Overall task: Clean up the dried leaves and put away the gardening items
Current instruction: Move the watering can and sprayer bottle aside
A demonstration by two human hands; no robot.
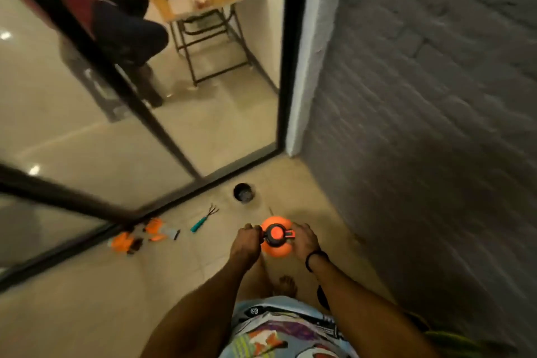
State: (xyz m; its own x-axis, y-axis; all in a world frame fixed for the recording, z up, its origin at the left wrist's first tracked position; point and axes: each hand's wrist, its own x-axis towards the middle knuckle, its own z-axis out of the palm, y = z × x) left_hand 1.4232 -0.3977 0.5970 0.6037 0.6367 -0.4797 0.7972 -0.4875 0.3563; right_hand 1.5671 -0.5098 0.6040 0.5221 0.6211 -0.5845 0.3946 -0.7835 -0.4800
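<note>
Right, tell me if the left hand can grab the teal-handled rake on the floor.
Probably not yet: the left hand grips the round orange sprayer, and the rake lies apart on the floor.

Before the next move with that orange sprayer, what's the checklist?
1. Hold on the round orange plastic spray bottle, off the ground: ok.
2. Grip of left hand on its black pump top: ok.
3. Grip of right hand, curled on the bottle's side: ok.
4. Pump top screwed tight: cannot tell, blurred.
5. Path on the tiled floor free of trip hazards: not ok; teal-handled metal hand rake and small round black pot lie loose.
6. Dried leaves cleared: cannot tell.
</note>
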